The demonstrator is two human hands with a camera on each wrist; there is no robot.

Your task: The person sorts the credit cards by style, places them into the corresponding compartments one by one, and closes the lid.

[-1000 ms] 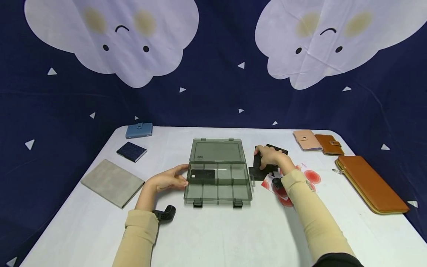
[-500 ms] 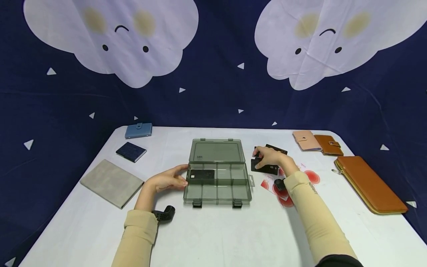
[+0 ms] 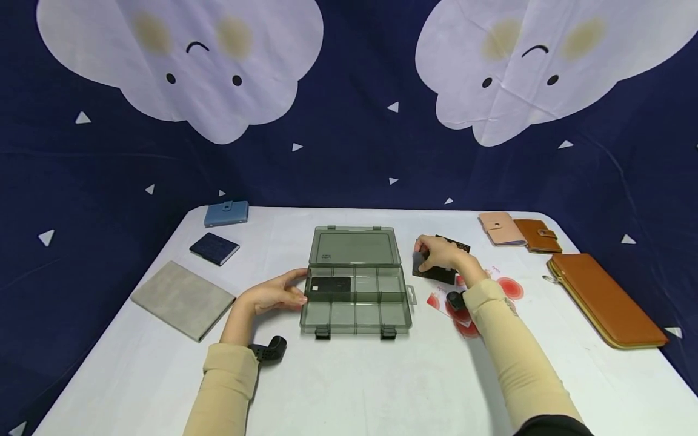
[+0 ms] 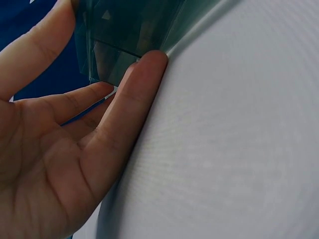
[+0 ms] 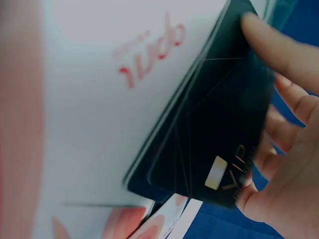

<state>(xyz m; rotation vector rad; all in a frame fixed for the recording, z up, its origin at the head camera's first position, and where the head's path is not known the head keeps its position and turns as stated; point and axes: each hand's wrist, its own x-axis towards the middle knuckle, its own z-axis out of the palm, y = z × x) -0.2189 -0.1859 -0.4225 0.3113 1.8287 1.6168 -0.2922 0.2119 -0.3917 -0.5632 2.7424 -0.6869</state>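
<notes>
On the white table stands a green see-through compartment box [image 3: 355, 246] with its lid swung back. A black card [image 3: 331, 284] with a chip lies in its left compartments. My left hand [image 3: 275, 293] touches the box's left side with fairly straight fingers. To the right of the box, my right hand [image 3: 440, 253] pinches a black card [image 5: 214, 129] between thumb and fingers. That card carries a gold chip and letters reading VIP. Another dark card edge [image 5: 134, 184] shows right behind it. Another black card [image 3: 457, 244] lies beyond the right hand, partly hidden.
Red-and-white printed cards [image 3: 463, 327] lie under the right wrist. Further right are a pink wallet [image 3: 503, 229], a brown wallet [image 3: 537, 236] and a long tan zip wallet [image 3: 605, 300]. At left are a grey folder [image 3: 182, 298], a navy notebook [image 3: 214, 248] and a blue wallet [image 3: 226, 213].
The black card at my right hand has shifted away from the box's side, a little to the right and back, and now catches light at its left end. My left hand keeps its place.
</notes>
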